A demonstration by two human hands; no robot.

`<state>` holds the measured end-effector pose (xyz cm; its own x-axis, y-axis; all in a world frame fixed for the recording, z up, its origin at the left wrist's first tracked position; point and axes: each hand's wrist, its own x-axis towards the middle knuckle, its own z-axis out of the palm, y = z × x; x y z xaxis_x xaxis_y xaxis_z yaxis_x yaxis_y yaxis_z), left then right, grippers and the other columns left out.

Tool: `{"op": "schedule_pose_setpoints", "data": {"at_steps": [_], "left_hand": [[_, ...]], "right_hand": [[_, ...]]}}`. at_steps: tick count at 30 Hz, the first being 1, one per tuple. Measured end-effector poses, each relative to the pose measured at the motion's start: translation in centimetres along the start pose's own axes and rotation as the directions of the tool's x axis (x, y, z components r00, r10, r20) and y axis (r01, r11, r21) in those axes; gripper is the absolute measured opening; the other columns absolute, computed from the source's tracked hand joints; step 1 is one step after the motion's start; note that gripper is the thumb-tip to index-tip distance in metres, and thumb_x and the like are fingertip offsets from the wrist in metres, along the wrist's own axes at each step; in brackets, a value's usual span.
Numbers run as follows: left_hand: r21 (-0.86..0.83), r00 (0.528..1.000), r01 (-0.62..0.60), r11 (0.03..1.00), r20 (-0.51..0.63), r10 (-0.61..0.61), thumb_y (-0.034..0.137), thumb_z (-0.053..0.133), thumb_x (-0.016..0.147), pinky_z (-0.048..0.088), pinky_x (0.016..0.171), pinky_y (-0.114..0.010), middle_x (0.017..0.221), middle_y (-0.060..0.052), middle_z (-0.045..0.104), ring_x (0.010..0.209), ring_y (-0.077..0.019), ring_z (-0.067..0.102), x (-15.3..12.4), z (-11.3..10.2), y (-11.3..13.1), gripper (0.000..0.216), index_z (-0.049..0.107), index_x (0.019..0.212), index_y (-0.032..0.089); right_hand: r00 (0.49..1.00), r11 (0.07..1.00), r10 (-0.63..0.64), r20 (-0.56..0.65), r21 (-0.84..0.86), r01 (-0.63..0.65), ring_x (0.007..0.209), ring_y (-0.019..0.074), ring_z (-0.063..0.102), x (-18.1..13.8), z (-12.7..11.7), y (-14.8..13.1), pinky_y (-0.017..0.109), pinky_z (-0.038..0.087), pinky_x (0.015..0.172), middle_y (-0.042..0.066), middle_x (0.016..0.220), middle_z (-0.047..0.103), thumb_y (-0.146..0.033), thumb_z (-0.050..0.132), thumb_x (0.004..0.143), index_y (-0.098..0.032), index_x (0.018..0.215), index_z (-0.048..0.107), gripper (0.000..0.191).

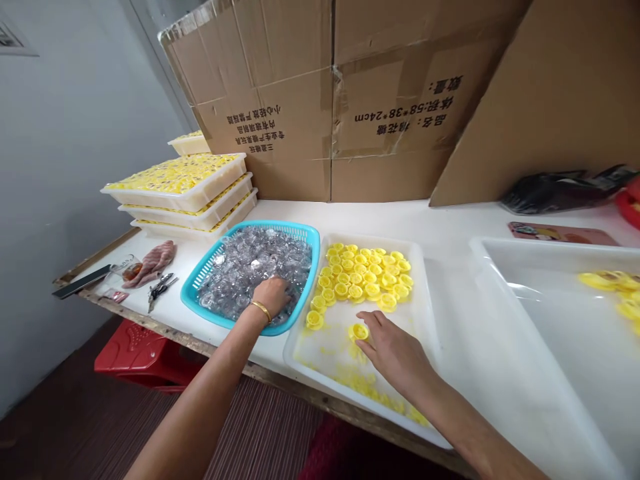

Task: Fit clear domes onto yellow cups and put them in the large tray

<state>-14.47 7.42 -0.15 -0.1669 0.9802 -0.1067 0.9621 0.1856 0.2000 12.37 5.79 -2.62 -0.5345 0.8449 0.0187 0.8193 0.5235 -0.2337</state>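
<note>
- Carton (395, 93) behind the worktop (450, 280): black print, upside down. Right block reads 品名: 棉花糖, 体积: 58*38*24cm, 数量: with the value unfilled.
- Left block, same carton face: 内有玻璃制品, 小心轻放 严禁踩踏; other lines less sharp. Brown tape over the panels.
- Wall sheet (13, 40), upper left: print too small to read. Marks on the glass (133, 269) also unreadable.
- Worktop: white, rough worn front edge. Left end carries keys (161, 288), pink striped cloth (159, 259), the glass and a dark flat bar (83, 281).
- Room: grey wall (60, 153) at left, red stool (135, 357) partly under the worktop, dark striped floor (270, 413).
- Left hand (271, 298): in the blue basket (186, 293), among clear plastic pieces (240, 263). Fingers partly buried; can't tell if the grip has anything.
- Right hand (395, 347): grip pinching one yellow cup (359, 331) between thumb and fingers, over the near part of the white tray (320, 350).
- Other yellow cups (373, 272) bunched at that tray's far end; yellow residue near its front.
- Stacked trays (185, 200) of yellow pieces back left; second tray (545, 340) at right.
</note>
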Motion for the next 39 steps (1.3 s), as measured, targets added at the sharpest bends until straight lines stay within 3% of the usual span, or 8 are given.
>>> {"op": "schedule_pose_setpoints", "data": {"at_steps": [6,9,13,18,23,27,35,39], "left_hand": [[-0.192,0.997,0.052,0.98,-0.042,-0.061,0.017,0.054,0.078,0.047,0.078,-0.03,0.078,-0.008,0.067,0.087,-0.0223,0.064,0.3,0.0,-0.9,0.016,0.063,0.064,0.016],[-0.367,0.991,0.09,0.926,-0.057,-0.119,0.018,0.051,0.079,0.049,0.063,-0.025,0.065,-0.002,0.062,0.065,-0.016,0.063,0.5,0.0,-1.4,0.013,0.064,0.081,0.015],[-0.569,0.984,0.101,0.816,-0.064,-0.167,0.012,0.044,0.079,0.049,0.05,-0.022,0.063,0.0,0.06,0.052,-0.0129,0.06,0.9,0.3,-1.8,0.031,0.058,0.107,0.011],[-0.668,0.982,0.078,0.74,-0.077,-0.173,0.011,0.04,0.079,0.051,0.052,-0.023,0.06,0.0,0.059,0.051,-0.0124,0.061,1.3,0.8,-2.1,0.032,0.061,0.103,0.012],[-0.581,0.977,0.061,0.811,-0.133,-0.168,0.016,0.05,0.079,0.049,0.058,-0.024,0.059,0.002,0.057,0.054,-0.0135,0.061,1.3,0.8,-2.0,0.028,0.062,0.103,0.017],[-0.406,0.961,0.059,0.912,-0.224,-0.162,0.015,0.067,0.067,0.045,0.069,-0.028,0.061,0.002,0.056,0.066,-0.0178,0.061,1.2,0.4,-1.5,0.029,0.064,0.094,0.021],[-0.239,0.942,0.109,0.965,-0.285,-0.177,0.027,0.06,0.079,0.042,0.065,-0.025,0.067,-0.001,0.065,0.065,-0.0175,0.062,0.8,0.4,-1.0,0.018,0.062,0.095,0.019],[-0.203,0.922,0.081,0.976,-0.356,-0.151,0.032,0.055,0.082,0.042,0.072,-0.026,0.086,-0.005,0.068,0.076,-0.018,0.062,0.4,0.0,-1.1,0.016,0.065,0.086,0.02]], "right_hand": [[1.0,0.998,0.007,0.02,0.067,-0.008,0.092,0.0204,0.065,0.1,0.2,0.2,0.029,0.048,0.065,0.006,0.11,0.061,-0.019,0.051,0.088,-0.019,0.112,0.057,0.025],[0.999,0.995,0.035,-0.005,0.089,-0.034,0.089,0.0205,0.065,0.1,0.4,0.4,0.03,0.047,0.066,0.005,0.107,0.063,-0.019,0.05,0.088,-0.018,0.109,0.056,0.021],[0.998,0.994,0.055,-0.016,0.094,-0.054,0.086,0.0203,0.065,0.2,0.8,0.5,0.029,0.044,0.064,0.005,0.104,0.064,-0.02,0.049,0.089,-0.019,0.105,0.055,0.018],[0.997,0.992,0.076,-0.015,0.098,-0.074,0.075,0.0174,0.065,0.1,0.9,0.6,0.028,0.042,0.06,0.004,0.103,0.064,-0.021,0.047,0.09,-0.02,0.106,0.053,0.017],[0.998,0.991,0.066,-0.012,0.114,-0.065,0.075,0.0174,0.065,0.1,0.9,0.6,0.028,0.041,0.059,0.003,0.102,0.064,-0.021,0.047,0.089,-0.02,0.105,0.053,0.017],[0.998,0.99,0.07,-0.002,0.124,-0.069,0.079,0.0185,0.066,0.2,0.7,0.5,0.028,0.04,0.057,0.003,0.101,0.064,-0.022,0.05,0.088,-0.02,0.102,0.054,0.015],[0.992,0.969,0.087,-0.089,0.24,-0.063,0.072,0.0183,0.066,0.1,0.8,0.4,0.03,0.046,0.061,0.004,0.102,0.065,-0.022,0.052,0.084,-0.021,0.1,0.054,0.016],[0.982,0.917,0.121,-0.142,0.396,-0.056,0.073,0.0172,0.065,0.1,0.9,0.4,0.03,0.05,0.068,0.004,0.1,0.065,-0.019,0.055,0.08,-0.02,0.099,0.055,0.019]]}}
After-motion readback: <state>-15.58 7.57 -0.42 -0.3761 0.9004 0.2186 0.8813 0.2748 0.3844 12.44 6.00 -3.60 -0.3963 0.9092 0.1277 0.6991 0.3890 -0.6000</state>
